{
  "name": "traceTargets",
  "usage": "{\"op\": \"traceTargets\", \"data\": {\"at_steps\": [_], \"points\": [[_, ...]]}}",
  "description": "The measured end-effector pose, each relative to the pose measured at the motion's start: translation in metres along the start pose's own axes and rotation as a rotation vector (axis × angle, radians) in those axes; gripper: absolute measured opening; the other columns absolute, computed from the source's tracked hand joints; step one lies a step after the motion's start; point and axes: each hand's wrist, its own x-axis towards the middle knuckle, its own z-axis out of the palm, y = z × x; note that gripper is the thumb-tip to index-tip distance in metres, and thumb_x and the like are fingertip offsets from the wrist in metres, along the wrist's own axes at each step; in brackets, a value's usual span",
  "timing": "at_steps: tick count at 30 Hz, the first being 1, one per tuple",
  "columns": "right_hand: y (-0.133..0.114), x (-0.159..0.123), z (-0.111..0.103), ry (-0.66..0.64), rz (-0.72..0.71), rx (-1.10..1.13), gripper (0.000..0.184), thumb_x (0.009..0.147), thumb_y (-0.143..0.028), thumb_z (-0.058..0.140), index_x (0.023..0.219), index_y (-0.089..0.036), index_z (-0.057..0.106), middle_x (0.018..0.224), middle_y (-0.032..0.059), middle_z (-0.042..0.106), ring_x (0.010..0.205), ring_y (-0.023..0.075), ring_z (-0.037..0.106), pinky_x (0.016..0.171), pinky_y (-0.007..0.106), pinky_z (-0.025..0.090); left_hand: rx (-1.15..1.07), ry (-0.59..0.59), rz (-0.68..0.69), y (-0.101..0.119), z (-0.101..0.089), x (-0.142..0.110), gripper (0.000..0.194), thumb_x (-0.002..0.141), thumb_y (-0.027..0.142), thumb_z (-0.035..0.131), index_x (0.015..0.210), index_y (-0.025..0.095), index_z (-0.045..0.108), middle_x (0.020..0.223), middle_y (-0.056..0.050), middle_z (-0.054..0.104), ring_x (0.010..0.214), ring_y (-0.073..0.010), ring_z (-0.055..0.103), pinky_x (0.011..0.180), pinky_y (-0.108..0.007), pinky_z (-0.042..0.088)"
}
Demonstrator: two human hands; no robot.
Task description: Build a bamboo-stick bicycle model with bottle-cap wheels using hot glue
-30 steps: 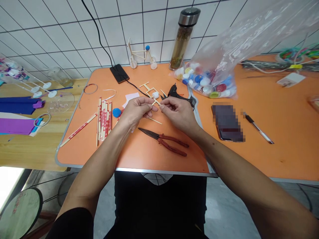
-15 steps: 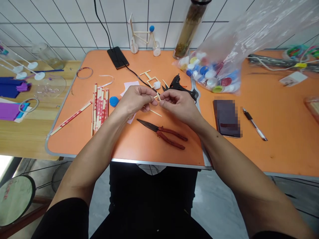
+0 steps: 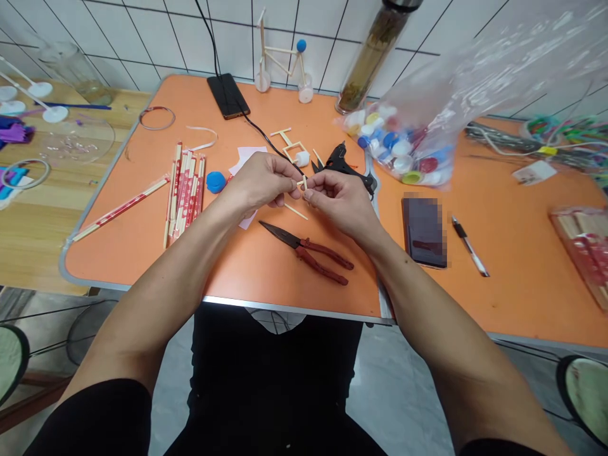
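Observation:
My left hand (image 3: 263, 182) and my right hand (image 3: 341, 199) meet above the table, each pinching short pieces of wooden stick (image 3: 304, 183) fingertip to fingertip. The pieces touch at an angle; fingers hide part of them. Below lies a loose thin stick (image 3: 296, 211), then needle-nose pliers (image 3: 300, 248) with red handles. Behind my fingers rests a small glued stick frame (image 3: 285, 140) beside a white cap (image 3: 302, 158). A black glue gun (image 3: 342, 167) lies just beyond my right hand. Blue bottle caps (image 3: 216, 182) and paper-wrapped chopsticks (image 3: 186, 193) are left of my left hand.
A clear bag of bottle caps (image 3: 401, 149) stands at the back right. Nearer are a dark phone (image 3: 424, 231) and a pen (image 3: 470, 247). Against the wall are a stick model (image 3: 280, 54), a tall bottle (image 3: 373, 60) and a cabled black phone (image 3: 228, 96).
The camera view has tilted and shifted a little. Both hands keep their pinch in nearly the same place, and the stick piece at my right fingertips looks more upright.

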Motion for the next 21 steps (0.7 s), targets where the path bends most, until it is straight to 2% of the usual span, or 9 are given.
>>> {"op": "traceTargets", "data": {"at_steps": [6,10,14,21], "points": [[0.002,-0.002,0.006,0.020,-0.023,-0.004,0.027,0.090,-0.047,0.086,0.093,-0.021,0.080,0.089,0.0050,0.080,0.077,0.0179,0.065,0.071,0.032,0.052,0.131,-0.052,0.085,0.003,0.000,-0.002,0.015,0.075,0.001,0.085,0.068,0.014,0.083,0.068,-0.010,0.076,0.050,-0.0122,0.056,0.053,-0.027,0.044],[0.006,-0.001,0.011,0.055,-0.049,0.008,0.029,0.089,-0.049,0.086,0.092,-0.021,0.080,0.088,0.0057,0.080,0.077,0.0187,0.066,0.071,0.032,0.052,0.187,-0.041,0.139,-0.001,-0.001,0.001,0.015,0.075,0.006,0.088,0.066,0.015,0.082,0.065,-0.008,0.074,0.052,-0.0135,0.058,0.053,-0.027,0.043],[0.007,-0.002,0.015,0.062,-0.046,-0.013,0.030,0.090,-0.050,0.086,0.094,-0.021,0.081,0.090,0.0061,0.082,0.078,0.0193,0.067,0.071,0.033,0.051,0.252,-0.039,0.219,-0.007,-0.002,0.006,0.014,0.079,0.011,0.086,0.066,0.015,0.081,0.064,-0.006,0.074,0.054,-0.0113,0.056,0.054,-0.025,0.040],[0.012,-0.001,0.018,0.069,-0.081,0.027,0.027,0.091,-0.047,0.087,0.091,-0.020,0.081,0.084,0.0036,0.078,0.072,0.0174,0.063,0.068,0.032,0.048,0.348,-0.047,0.257,-0.009,-0.004,0.004,0.005,0.075,0.015,0.084,0.072,0.015,0.080,0.065,-0.003,0.074,0.061,-0.0113,0.059,0.061,-0.024,0.046]]}}
